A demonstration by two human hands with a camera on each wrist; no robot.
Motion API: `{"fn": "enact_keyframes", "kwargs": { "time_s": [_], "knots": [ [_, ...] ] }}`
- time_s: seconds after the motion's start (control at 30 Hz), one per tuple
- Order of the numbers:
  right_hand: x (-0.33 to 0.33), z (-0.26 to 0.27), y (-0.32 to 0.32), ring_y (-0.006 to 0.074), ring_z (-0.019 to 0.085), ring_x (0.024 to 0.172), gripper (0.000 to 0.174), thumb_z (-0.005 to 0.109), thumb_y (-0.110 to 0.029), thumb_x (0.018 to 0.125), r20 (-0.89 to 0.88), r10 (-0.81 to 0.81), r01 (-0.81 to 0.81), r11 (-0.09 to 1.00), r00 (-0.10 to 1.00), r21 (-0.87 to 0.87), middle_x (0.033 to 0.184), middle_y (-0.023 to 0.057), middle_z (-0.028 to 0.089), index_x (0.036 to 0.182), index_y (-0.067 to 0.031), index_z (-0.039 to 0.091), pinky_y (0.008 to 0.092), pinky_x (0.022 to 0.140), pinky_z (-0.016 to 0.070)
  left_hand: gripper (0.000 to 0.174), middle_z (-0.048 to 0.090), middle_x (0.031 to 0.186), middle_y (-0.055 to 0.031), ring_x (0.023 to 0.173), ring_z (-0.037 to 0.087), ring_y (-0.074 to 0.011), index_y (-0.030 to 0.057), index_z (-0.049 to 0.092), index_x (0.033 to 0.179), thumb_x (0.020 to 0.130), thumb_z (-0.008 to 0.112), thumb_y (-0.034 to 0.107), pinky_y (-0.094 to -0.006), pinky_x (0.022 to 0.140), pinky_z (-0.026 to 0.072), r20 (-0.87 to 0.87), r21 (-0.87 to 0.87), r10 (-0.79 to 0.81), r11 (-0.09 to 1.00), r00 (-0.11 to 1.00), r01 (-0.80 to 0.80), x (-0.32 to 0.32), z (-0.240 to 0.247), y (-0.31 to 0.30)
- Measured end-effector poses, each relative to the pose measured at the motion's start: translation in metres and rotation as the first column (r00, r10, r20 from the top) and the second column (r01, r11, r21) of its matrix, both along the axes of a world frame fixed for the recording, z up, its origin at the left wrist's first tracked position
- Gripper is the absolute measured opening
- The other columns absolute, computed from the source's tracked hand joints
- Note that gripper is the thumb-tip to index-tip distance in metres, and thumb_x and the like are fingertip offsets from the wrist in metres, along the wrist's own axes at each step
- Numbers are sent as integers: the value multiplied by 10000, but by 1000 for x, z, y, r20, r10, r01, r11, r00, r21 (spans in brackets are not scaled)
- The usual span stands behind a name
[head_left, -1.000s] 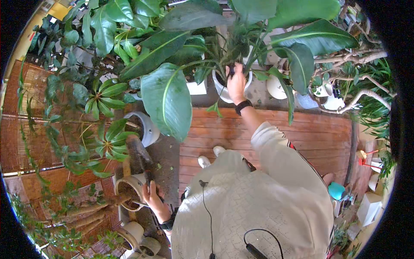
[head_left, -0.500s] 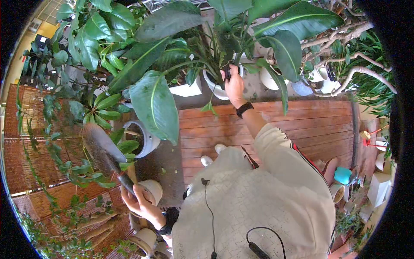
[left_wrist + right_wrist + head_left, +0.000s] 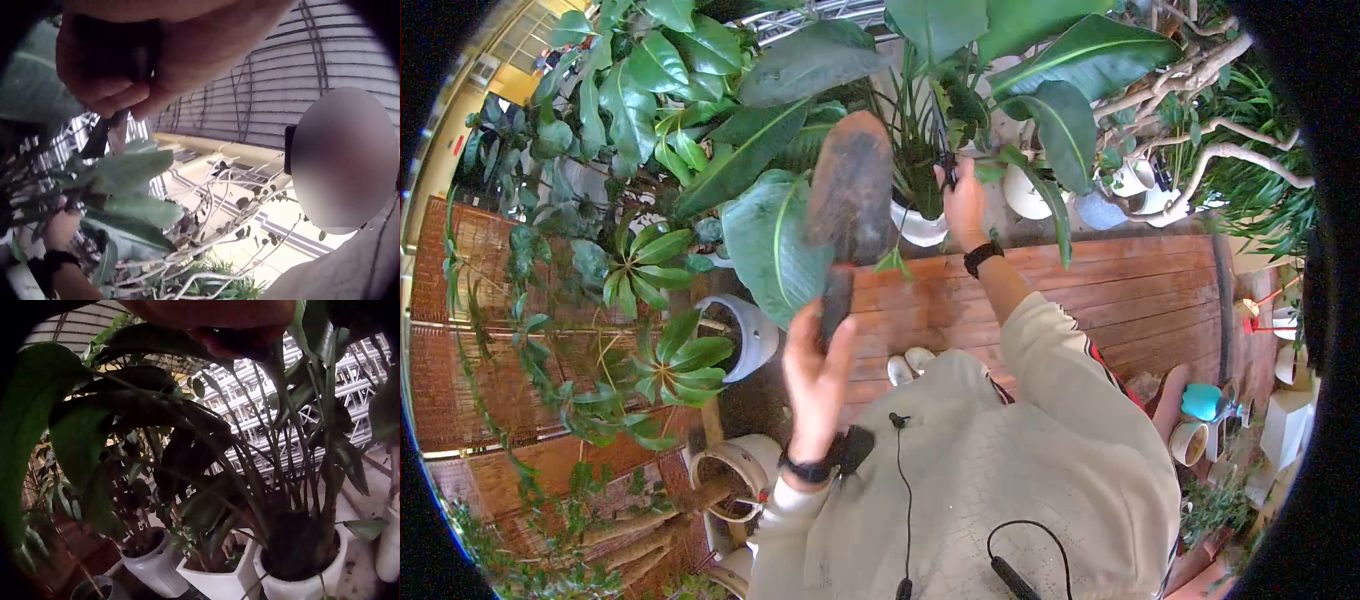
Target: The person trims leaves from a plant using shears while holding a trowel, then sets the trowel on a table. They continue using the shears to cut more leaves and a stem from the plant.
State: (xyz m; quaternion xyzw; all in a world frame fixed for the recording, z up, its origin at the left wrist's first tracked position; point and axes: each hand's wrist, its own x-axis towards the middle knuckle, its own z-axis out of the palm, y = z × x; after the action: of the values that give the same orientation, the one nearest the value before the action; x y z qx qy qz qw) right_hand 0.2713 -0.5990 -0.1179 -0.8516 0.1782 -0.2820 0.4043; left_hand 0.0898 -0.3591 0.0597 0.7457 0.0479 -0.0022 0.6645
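Observation:
My left hand [image 3: 812, 370] grips the dark handle of a hand trowel, its soil-stained blade [image 3: 855, 185] pointing up and away, overlapping a big leaf [image 3: 778, 240] in the head view. My right hand [image 3: 966, 205] holds a slim black-handled tool [image 3: 947, 172] beside the broad-leaved plant; I cannot tell its kind, since stems and leaves cover its far end. That plant grows from a round white pot [image 3: 920, 228], whose dark soil [image 3: 290, 550] and upright stems show in the right wrist view.
A square white planter [image 3: 219, 578] and a ribbed pot [image 3: 156, 572] stand beside the round one. Bare twisted branches [image 3: 1225, 155] spread at the right. Wooden decking [image 3: 1100, 290] lies before the pots. More pots [image 3: 735, 475] line the left side, near a bamboo screen [image 3: 475, 280].
My left hand has swung the trowel from the lower left up and across towards the plant. My right hand has shifted slightly right, away from the pot's middle, still with the black-handled tool.

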Motion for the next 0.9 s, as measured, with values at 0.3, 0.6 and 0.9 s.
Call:
{"fn": "enact_keyframes", "kwargs": {
  "time_s": [0.3,0.6,0.9],
  "knots": [
    [-15,18,-9,412,624,788,381,605,-330,899,-55,-9,4,996,998,-88,859,205,655,1101,-36,470,473,652,473,343,643,962,-153,850,610,-220,-30,534,1135,874,651,158,-330,782,476,147,-43,40,999,988,-34,100,-119,-89],
    [-30,-4,-56,414,622,812,442,641,-330,874,-70,102,-106,992,992,-68,895,219,645,1160,-45,462,470,651,480,399,653,939,-257,895,629,-419,2,581,1119,802,689,218,-454,773,496,259,239,57,963,964,-121,198,-172,-164],
    [-120,-19,-114,431,593,800,356,623,-140,849,-155,433,-425,902,888,80,875,245,613,1165,-41,492,476,673,471,408,668,953,-223,876,648,-384,-10,591,1108,785,699,215,-438,737,503,220,428,101,884,970,-190,185,-154,-193]
  ]
}}
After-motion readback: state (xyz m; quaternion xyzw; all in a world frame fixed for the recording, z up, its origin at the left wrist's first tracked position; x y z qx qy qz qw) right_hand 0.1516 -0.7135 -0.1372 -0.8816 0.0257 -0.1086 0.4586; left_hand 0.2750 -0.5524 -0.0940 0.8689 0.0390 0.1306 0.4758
